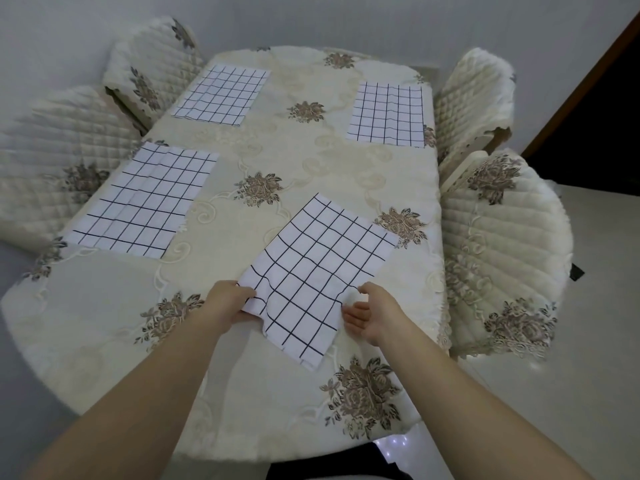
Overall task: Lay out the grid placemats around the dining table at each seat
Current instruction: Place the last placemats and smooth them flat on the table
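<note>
White fabric grid placemats with thin dark lines lie on the tabletop [242, 143], which is covered by a cream embroidered tablecloth with brown flower motifs. Three of them rest flat: the far-left placemat [221, 95] beside the far-left quilted chair [152, 71], the far-right placemat [388, 114] beside the far-right quilted chair [474, 98], and the near-left placemat [145, 202] beside the near-left quilted chair [52, 161]. All three show faint fold creases.

The nearest placemat [318, 268] sits on the right half of the tabletop, turned at an angle to the table edge, its far corner pointing towards the middle and its near corner towards the person. It lies near the near-right quilted chair [502, 237], and its near portion is slightly rumpled.

The left hand [228, 301] grips the nearest placemat at its left corner, fingers curled over the edge of the cloth. The right hand [370, 313] is at the opposite, right edge, palm turned inward, fingers [353, 315] stretched out and loosely spread with their tips against the cloth and the thumb just above the edge; whether it pinches the fabric cannot be told.

A pale floor [588, 220] and a dark doorway [588, 116] show to the right.
</note>
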{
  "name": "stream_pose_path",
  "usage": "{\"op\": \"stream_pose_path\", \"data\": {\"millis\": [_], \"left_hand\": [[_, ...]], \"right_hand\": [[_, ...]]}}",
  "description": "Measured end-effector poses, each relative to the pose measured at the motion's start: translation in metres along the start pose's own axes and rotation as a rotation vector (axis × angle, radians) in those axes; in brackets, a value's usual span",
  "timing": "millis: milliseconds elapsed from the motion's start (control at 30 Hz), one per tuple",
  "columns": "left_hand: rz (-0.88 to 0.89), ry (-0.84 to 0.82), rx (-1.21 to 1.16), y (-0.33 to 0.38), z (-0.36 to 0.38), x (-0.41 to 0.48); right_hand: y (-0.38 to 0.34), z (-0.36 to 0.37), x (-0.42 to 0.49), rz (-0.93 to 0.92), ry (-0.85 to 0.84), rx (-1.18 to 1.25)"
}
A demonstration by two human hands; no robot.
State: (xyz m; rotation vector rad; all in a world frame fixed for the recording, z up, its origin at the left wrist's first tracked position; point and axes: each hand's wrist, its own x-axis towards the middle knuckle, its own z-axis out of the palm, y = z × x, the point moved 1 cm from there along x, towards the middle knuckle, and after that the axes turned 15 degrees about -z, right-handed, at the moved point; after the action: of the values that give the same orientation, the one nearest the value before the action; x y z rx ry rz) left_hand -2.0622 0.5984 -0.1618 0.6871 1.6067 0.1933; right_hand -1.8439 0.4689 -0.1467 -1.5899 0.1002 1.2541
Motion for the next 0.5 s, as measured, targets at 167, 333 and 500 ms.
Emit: {"op": "stream_pose_path", "data": {"millis": [167, 333, 500], "left_hand": [[-0.086, -0.119, -0.092, -0.001, 0.003, -0.003], [-0.230, -0.337, -0.114, -0.010, 0.012, -0.010], [-0.267, -0.425, 0.046, -0.013, 0.023, -0.015]], "right_hand": [[-0.002, 0.008, 0.004, -0.034, -0.005, -0.069], [0.001, 0.009, 0.011, -0.217, 0.047, -0.216], [-0.003, -0.008, 0.019, -0.326, 0.150, -0.380]]}}
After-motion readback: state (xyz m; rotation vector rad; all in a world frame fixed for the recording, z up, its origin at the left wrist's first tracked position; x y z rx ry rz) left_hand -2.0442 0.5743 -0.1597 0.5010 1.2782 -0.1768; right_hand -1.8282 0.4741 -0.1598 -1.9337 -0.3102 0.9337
